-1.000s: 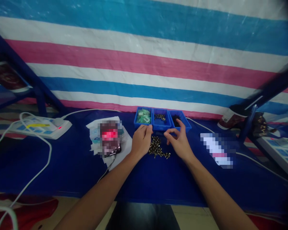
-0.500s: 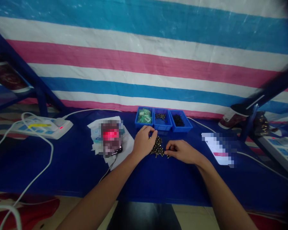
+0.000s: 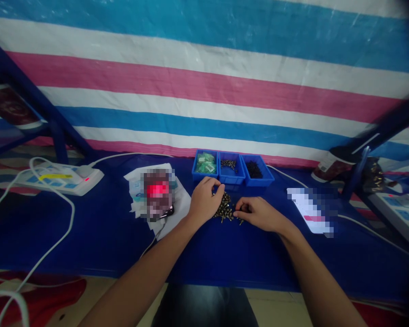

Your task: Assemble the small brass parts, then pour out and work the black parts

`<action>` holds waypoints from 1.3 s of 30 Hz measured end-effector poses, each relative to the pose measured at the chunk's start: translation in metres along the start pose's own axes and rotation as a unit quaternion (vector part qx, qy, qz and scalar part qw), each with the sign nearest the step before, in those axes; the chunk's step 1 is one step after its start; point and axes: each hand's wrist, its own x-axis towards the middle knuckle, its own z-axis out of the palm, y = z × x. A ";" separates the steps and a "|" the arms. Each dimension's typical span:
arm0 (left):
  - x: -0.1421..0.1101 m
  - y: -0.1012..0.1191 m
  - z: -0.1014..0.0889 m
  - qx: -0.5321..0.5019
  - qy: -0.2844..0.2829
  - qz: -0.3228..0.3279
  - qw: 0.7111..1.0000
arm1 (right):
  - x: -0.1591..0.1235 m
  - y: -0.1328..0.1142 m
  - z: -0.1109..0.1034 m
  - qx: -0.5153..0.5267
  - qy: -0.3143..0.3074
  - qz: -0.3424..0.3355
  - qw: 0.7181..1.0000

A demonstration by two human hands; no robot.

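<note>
A heap of small brass-and-black metal parts (image 3: pixel 225 210) lies on the blue table between my hands. My left hand (image 3: pixel 206 197) is at the heap's left edge, thumb and fingers curled together; what they pinch, if anything, is too small to make out. On the heap's right side, my right hand (image 3: pixel 257 212) has its thumb and forefinger closed, and the object between them cannot be made out. Just behind stand three blue bins: one with green-and-white packets (image 3: pixel 206 163), one with similar brass parts (image 3: pixel 228 164), one with small black pieces (image 3: pixel 255 170).
A phone with a red screen (image 3: pixel 158 193) lies on white paper (image 3: pixel 182 200) at left, cable attached. Another lit phone (image 3: pixel 308 211) lies at right. Power strips (image 3: pixel 64 179) and white cables (image 3: pixel 71 218) flank the table. A striped sheet (image 3: pixel 204 81) hangs behind.
My right hand has shifted very slightly, and a small part below its fingertips shows a little more clearly. My left hand stays almost still. The camera view has tilted slightly.
</note>
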 end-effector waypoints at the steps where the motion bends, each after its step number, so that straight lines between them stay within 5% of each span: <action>1: 0.000 0.000 0.000 0.001 0.001 0.000 1.000 | 0.000 0.000 0.000 -0.005 -0.001 -0.001 1.000; 21: -0.001 -0.001 0.001 -0.002 -0.006 0.014 1.000 | 0.001 -0.002 0.000 -0.012 0.028 -0.032 0.999; 27: -0.003 0.008 -0.004 -0.016 -0.043 0.058 0.997 | 0.004 -0.004 0.000 0.073 0.109 -0.025 0.991; 33: -0.011 0.020 -0.006 -0.019 -0.146 0.123 0.981 | 0.008 -0.009 0.005 0.249 0.212 -0.032 0.945; 39: -0.012 0.021 -0.005 -0.021 -0.160 0.137 0.977 | 0.012 -0.014 0.017 0.268 0.243 -0.050 0.931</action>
